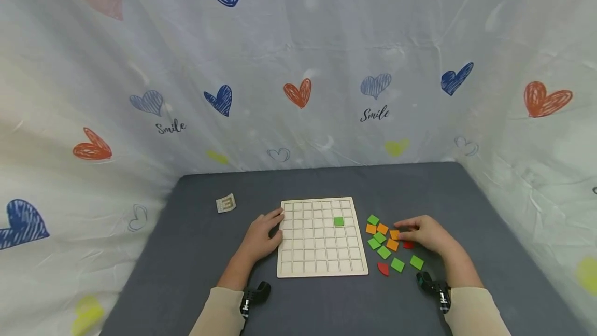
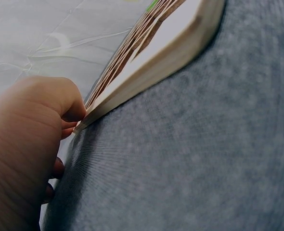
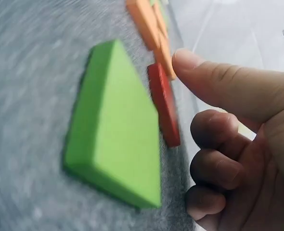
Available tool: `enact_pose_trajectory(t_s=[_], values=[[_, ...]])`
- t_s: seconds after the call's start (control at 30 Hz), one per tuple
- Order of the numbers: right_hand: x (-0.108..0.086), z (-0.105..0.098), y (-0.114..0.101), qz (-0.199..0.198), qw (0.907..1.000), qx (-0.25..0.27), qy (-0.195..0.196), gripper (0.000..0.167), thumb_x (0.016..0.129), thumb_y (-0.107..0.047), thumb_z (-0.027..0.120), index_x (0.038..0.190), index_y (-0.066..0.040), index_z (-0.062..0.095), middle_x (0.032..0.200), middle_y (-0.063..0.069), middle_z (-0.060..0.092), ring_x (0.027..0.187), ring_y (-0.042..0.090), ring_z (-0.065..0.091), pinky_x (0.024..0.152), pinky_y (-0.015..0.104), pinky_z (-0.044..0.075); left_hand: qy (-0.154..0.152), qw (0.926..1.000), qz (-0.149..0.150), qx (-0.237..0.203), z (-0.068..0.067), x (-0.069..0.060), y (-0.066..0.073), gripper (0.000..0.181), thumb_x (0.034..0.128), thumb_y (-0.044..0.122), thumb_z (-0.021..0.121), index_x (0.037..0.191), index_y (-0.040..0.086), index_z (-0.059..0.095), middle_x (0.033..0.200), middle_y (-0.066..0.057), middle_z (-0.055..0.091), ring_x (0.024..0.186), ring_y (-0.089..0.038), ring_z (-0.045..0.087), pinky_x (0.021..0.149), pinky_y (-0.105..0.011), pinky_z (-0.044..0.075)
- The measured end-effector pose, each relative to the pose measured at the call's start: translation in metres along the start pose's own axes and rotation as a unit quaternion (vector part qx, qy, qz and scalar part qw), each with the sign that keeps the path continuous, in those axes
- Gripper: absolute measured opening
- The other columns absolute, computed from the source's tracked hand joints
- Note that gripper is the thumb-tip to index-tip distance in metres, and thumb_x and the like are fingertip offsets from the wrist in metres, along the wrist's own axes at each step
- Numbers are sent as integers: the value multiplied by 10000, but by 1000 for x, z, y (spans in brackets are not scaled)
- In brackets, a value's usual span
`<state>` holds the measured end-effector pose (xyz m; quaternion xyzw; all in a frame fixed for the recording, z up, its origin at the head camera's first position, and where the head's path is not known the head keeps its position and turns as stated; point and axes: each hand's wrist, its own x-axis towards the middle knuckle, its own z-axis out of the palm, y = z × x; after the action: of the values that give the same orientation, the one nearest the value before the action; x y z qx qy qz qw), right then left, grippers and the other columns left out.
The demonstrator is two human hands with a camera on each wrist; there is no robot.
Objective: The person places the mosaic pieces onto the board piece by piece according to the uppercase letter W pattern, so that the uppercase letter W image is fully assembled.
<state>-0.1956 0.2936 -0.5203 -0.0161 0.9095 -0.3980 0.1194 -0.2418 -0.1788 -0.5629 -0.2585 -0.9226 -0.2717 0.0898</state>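
Board [image 1: 322, 275], lower centre, wants light bracing by the left hand [image 1: 261, 236], fingers loosely extended; right hand [image 1: 429, 233], fingertips slightly apart around an orange tile [image 1: 394, 234] (hold? cannot tell), should pinch squarely.

Left hand [image 1: 262, 236] resting at left edge of pale gridded board [image 1: 309, 254], lone green tile [image 1: 338, 221] in its upper right, right hand [image 1: 428, 233] by an orange tile [image 1: 394, 235] among loose coloured pieces [image 1: 384, 252], small card [image 1: 226, 203] farther left on grey table [image 1: 186, 263].
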Motion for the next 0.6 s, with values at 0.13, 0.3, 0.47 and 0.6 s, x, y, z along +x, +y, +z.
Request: enact_pose_trajectory(t_s=[0.13,0.3,0.47,0.6], values=[[-1,1,3,-56,10000,-35,-27,362,903,-172,785,1226,-13,749,588,-26,385,524,136,337,519,295,312,29,10000,-19,-13,2,0,0,467,965,160,630,1417,42,626,1513,-99,531,1353,-370,515,1099,-580,396],[-4,1,3,-118,9991,-401,116,365,896,-238,802,1189,-24,772,796,69,668,730,206,590,636,357,484,56,10000,3,-66,2,1,0,469,961,158,631,1416,45,628,1514,-92,531,1323,-365,534,1066,-563,428],[-5,2,2,-179,9972,-711,168,364,900,-322,800,1168,-76,795,1128,142,740,998,277,686,811,458,568,114,9999,10,-72,0,0,1,467,955,150,634,1408,39,633,1504,-93,541,1287,-362,553,1044,-554,445],[-2,3,1,-214,9971,-721,93,362,927,-291,774,1191,-43,777,916,85,735,792,201,639,683,380,528,60,9999,10,-129,0,-2,0,467,960,149,633,1412,34,628,1505,-105,538,1296,-375,546,1050,-563,438]])
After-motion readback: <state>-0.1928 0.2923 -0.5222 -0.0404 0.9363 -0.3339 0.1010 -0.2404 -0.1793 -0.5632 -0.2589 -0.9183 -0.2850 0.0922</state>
